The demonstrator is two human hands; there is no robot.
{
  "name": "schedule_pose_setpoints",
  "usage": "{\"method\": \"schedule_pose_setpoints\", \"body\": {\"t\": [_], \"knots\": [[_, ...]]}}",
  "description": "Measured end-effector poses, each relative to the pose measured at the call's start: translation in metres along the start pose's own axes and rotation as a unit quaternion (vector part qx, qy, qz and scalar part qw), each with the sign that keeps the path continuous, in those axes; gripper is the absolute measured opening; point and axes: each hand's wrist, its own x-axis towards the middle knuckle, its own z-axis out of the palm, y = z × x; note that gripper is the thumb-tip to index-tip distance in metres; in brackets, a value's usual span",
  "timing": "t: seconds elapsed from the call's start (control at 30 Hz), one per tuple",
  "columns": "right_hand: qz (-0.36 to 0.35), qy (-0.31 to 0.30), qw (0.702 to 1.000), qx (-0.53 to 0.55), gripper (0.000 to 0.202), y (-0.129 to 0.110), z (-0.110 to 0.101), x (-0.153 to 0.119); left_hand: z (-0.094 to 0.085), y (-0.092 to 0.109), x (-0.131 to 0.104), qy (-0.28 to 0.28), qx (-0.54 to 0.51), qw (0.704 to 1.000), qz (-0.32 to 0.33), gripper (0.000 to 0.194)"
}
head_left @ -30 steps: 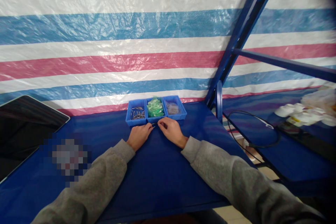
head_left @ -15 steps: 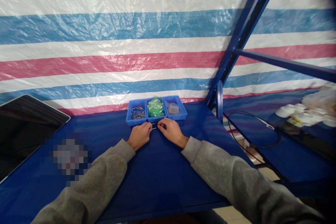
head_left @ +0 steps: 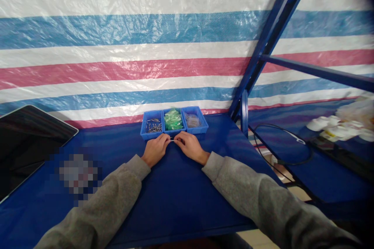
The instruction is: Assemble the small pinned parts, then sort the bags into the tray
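Note:
My left hand (head_left: 157,149) is pinched closed just in front of a row of blue bins. My right hand (head_left: 190,147) pinches from the other side, fingertips a small gap away from the left ones. A thin, pale rod-like piece (head_left: 172,140) spans that gap, gripped at both ends; its exact kind is too small to make out. Slim metal pieces (head_left: 154,127) lie loose in the left bin (head_left: 148,136). Green plastic packets (head_left: 173,119) fill the middle bin, and clear plastic pieces (head_left: 192,120) lie in the right one.
A dark-screened device (head_left: 29,148) stands at the left of the blue table (head_left: 175,202), beside a blurred-out patch. Striped sheeting (head_left: 117,54) hangs behind. On the right are a blue metal frame (head_left: 260,54), a black cable (head_left: 257,148) and several white containers (head_left: 318,123).
My fingertips have come closer together, the right ones shifting slightly left. Two thin ends showed between the hands before; now one pale piece bridges them. The bins have not moved.

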Motion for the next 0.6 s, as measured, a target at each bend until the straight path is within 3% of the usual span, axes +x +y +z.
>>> {"method": "schedule_pose_setpoints", "body": {"t": [0.2,0.47,0.6], "knots": [[0.019,0.047,0.998,0.031,0.018,-0.0046,-0.0041,0.0008,-0.0005,-0.0038,0.0000,0.052,-0.045,0.998,-0.008,0.027],[0.001,0.032,0.999,0.031,0.021,-0.0055,-0.0038,0.0005,-0.0051,-0.0040,0.0002,0.102,-0.098,0.989,-0.032,0.026],[0.002,0.035,0.999,0.039,0.022,-0.0041,-0.0031,0.0001,-0.0070,-0.0028,-0.0003,0.116,-0.143,0.983,-0.003,0.025]]}}
